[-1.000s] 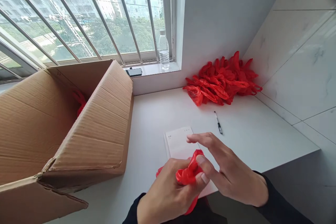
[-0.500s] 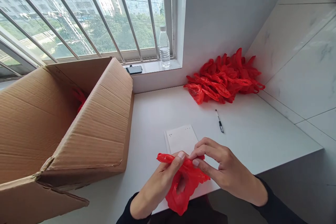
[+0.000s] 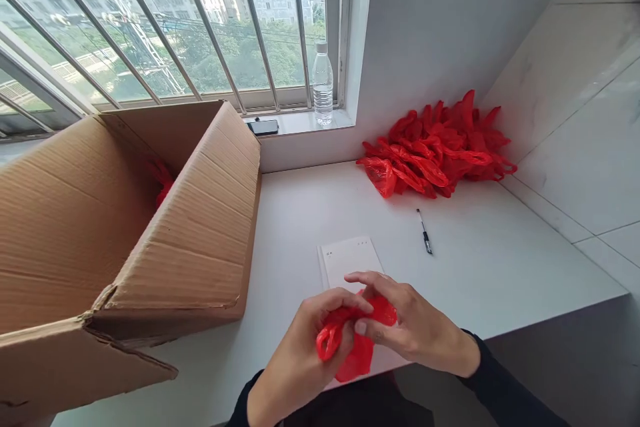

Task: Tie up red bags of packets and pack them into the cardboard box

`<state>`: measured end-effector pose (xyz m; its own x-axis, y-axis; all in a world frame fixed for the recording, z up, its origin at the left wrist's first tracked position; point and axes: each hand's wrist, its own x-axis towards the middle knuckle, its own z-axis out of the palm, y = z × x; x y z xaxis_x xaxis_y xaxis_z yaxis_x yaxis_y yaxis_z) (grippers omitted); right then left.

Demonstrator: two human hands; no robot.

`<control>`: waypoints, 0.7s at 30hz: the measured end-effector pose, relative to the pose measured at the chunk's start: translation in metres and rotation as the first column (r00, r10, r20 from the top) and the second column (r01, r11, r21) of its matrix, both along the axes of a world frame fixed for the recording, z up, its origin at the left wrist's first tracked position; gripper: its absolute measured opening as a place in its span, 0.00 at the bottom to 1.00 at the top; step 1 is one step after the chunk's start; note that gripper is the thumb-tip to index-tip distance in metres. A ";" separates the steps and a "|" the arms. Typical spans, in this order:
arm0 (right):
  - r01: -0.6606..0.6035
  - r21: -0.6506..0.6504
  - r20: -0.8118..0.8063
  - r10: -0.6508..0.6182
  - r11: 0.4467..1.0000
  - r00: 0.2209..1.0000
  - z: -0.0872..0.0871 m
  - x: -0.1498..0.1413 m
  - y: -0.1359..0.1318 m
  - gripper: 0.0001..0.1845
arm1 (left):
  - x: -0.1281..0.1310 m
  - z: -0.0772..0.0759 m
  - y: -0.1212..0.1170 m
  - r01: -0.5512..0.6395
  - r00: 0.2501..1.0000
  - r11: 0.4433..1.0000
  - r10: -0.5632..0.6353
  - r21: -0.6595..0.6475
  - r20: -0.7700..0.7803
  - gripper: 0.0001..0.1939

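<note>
A thin red plastic bag [image 3: 356, 359] is bunched up between my two hands, over the front edge of the white table. My left hand [image 3: 315, 340] is closed around the gathered bag, and a small loop of it pokes out near the thumb. On the other side, my right hand [image 3: 407, 320] pinches the bag with thumb and fingers, its index finger reaching over the top. Part of the bag hangs below the hands. Just beyond them lies a white notebook [image 3: 350, 259], partly covered by the fingers.
A large open cardboard box [image 3: 200, 240] stands on the left with some red plastic [image 3: 163, 177] inside. A heap of red plastic bags [image 3: 435, 150] lies against the wall. A pen [image 3: 425, 233] is on the table [image 3: 295, 213]; a water bottle [image 3: 323, 87] and phone [image 3: 263, 127] rest on the sill.
The left hand has wrapped over the bag, which is now bunched smaller, with less hanging down. The right hand has shifted slightly left. The whole view has shifted a little.
</note>
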<state>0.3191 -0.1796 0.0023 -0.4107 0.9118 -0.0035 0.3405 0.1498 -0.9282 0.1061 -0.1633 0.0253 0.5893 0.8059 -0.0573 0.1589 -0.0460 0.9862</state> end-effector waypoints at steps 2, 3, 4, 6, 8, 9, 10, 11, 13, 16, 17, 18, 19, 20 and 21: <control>0.038 -0.037 0.009 -0.038 0.999 0.999 -0.003 -0.003 0.003 0.22 | 0.000 -0.013 0.000 -0.059 0.989 0.953 0.096 0.299 -0.111 0.16; 0.048 -0.050 -0.005 -0.049 0.998 0.999 -0.005 -0.004 0.003 0.20 | 0.000 -0.022 0.000 -0.082 0.977 0.889 0.161 0.450 -0.139 0.20; 0.053 -0.068 -0.031 -0.055 0.996 0.998 -0.006 -0.005 0.004 0.19 | -0.001 -0.031 0.000 -0.100 0.964 0.813 0.222 0.573 -0.146 0.23; 0.049 -0.124 -0.092 -0.060 0.991 0.994 -0.011 -0.005 0.005 0.21 | -0.001 -0.047 -0.001 -0.137 0.941 0.693 0.313 0.708 -0.125 0.29; 0.008 -0.174 -0.133 -0.032 0.985 0.991 -0.015 -0.004 0.007 0.22 | -0.003 -0.058 -0.002 -0.159 0.931 0.648 0.349 0.745 -0.105 0.30; -0.022 -0.182 -0.147 -0.005 0.983 0.989 -0.017 -0.004 0.008 0.21 | -0.003 -0.062 -0.003 -0.157 0.931 0.642 0.350 0.751 -0.105 0.30; -0.050 -0.182 -0.159 0.021 0.982 0.987 -0.017 -0.004 0.009 0.19 | -0.004 -0.063 -0.004 -0.146 0.933 0.635 0.344 0.758 -0.109 0.30; -0.065 -0.177 -0.173 0.034 0.982 0.984 -0.017 -0.005 0.009 0.17 | -0.004 -0.063 -0.004 -0.130 0.936 0.632 0.333 0.764 -0.116 0.30; -0.027 -0.148 -0.180 0.000 0.989 0.984 -0.014 -0.006 0.009 0.16 | -0.004 -0.062 -0.005 -0.100 0.941 0.636 0.310 0.765 -0.135 0.32; 0.133 -0.069 -0.098 -0.140 0.989 0.985 -0.011 -0.003 0.008 0.14 | -0.008 -0.062 -0.008 -0.050 0.933 0.647 0.302 0.761 -0.195 0.32; 0.193 -0.030 -0.045 -0.194 0.981 0.980 -0.013 0.001 0.007 0.14 | -0.012 -0.065 -0.011 -0.035 0.927 0.646 0.306 0.762 -0.217 0.32; 0.252 0.011 0.016 -0.252 0.968 0.968 -0.017 0.007 0.005 0.13 | -0.017 -0.070 -0.015 -0.036 0.917 0.643 0.326 0.765 -0.231 0.31; 0.310 0.049 0.079 -0.314 0.949 0.946 -0.024 0.015 0.003 0.13 | -0.025 -0.077 -0.020 -0.053 0.902 0.638 0.361 0.768 -0.238 0.31; 0.362 0.080 0.141 -0.370 0.929 0.918 -0.032 0.024 0.001 0.13 | -0.032 -0.086 -0.025 -0.084 0.881 0.635 0.408 0.768 -0.240 0.30; 0.405 0.103 0.196 -0.418 0.909 0.887 -0.041 0.032 -0.002 0.14 | -0.040 -0.095 -0.030 -0.127 0.851 0.637 0.465 0.761 -0.246 0.29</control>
<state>0.3513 -0.1812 -0.0385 0.0055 0.9999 0.0099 0.5681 0.0050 -0.8229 0.0656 -0.1936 -0.0696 0.3693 0.8221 0.4333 0.6441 -0.5626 0.5183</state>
